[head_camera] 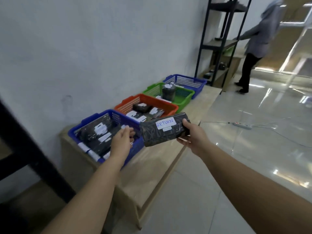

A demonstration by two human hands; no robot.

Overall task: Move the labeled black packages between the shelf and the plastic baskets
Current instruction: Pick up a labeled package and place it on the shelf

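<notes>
While the right hand [194, 137] grips a black package [164, 129] by its right end, thumb on top and fingers curled beneath, the package hangs in the air just above the front edge of the tabletop [146, 168], between the near blue basket [104, 134] and the orange basket [146, 105]. A white label on its upper face reads "RETURN" in blue ink. The left hand [122, 141] hovers at the package's 9 o'clock, over the near blue basket's right rim, its grip empty, fingers loosely curled; whether the fingertips touch the package is hard to tell through the blur. That basket holds several black packages with white labels. Toward 1 o'clock the row runs on: the orange basket with a few labeled packages, a green basket [184, 97] with a dark bundle, then a far blue basket [187, 81]. Beyond stands a black shelf [221, 43], and a person [260, 43] reaches toward it. A white power strip [243, 125] lies on the glossy floor at 3 o'clock.
</notes>
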